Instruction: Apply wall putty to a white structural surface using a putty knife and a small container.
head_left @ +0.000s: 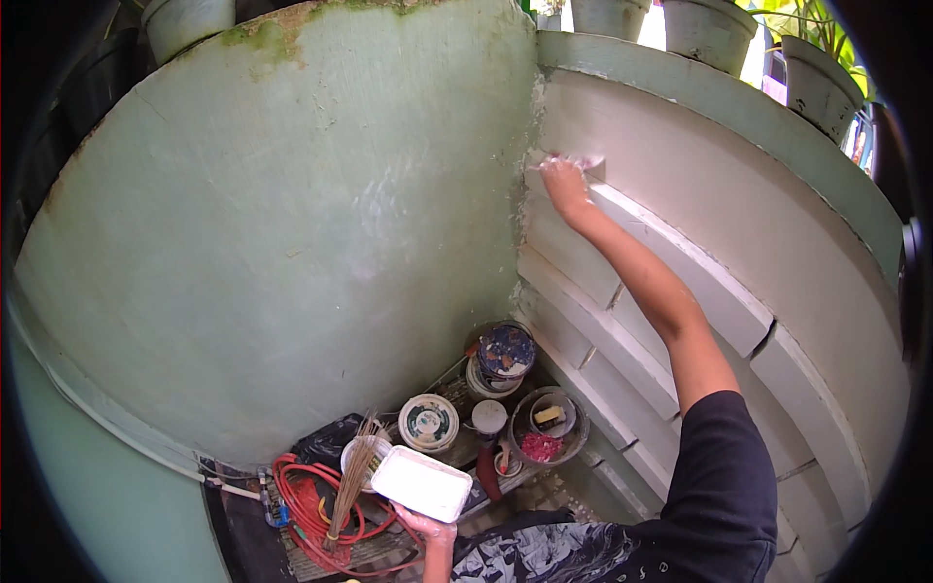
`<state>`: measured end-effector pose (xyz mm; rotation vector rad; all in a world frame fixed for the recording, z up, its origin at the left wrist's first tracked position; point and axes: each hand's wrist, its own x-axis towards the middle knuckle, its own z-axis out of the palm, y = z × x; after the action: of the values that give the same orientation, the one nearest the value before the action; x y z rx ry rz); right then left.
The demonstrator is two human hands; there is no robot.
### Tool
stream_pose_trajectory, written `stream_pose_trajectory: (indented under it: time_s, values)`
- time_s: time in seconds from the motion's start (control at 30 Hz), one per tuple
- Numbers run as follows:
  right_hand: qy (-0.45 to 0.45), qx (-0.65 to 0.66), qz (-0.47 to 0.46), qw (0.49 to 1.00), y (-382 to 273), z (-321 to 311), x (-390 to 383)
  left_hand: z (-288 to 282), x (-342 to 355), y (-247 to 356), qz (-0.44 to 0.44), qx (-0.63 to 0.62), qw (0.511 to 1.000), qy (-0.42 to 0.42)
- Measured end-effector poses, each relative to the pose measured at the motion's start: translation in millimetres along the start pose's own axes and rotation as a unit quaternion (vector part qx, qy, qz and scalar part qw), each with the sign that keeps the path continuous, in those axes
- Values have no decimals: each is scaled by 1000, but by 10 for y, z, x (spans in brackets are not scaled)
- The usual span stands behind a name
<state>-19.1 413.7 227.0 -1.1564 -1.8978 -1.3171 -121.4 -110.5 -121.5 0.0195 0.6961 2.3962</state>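
My left hand (428,526) is closed on the near edge of a shallow white rectangular tray (421,483), held low in front of me. The tray's inside is white all over; whether liquid lies in it I cannot tell. With the arm stretched far out, my right hand (564,187) reaches the pale stepped wall (671,146) close to the corner. Its fingers are closed around something small, whitish and reddish, too blurred to name, at the wall just above a ledge (680,253).
A light green wall (292,233) stands at left. Below are a lidded tub (428,423), a stained bucket (506,352), a basin (581,428) with a yellow-and-white brush or sponge, a red hose (292,496) and a stick broom (355,476). Plant pots (709,34) line the wall top.
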Motion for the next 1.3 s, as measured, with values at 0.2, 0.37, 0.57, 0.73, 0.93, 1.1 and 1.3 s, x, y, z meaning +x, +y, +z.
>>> stream_pose_trajectory:
  time_s: [0.2,0.37,0.57,0.73,0.93,1.1,1.3]
  values:
    - [25,82,15,996,297,-434,391,53,-26,11,11,3,1000,-21]
    - [18,0,37,999,372,-254,241,94,-38,43,-9,6,1000,2]
    - [-122,210,-29,970,128,-158,158,55,28,0,-38,-24,999,-11]
    - [90,-12,-21,996,501,-129,841,166,-58,47,-64,-33,997,-26]
    - [-62,103,-117,986,85,270,151,154,-48,44,-40,-9,999,-4]
    - [103,-19,-57,993,1,83,228,42,-74,85,-19,-32,999,-24]
    - [62,-57,-36,996,90,357,-61,78,-16,52,-33,-36,999,-1]
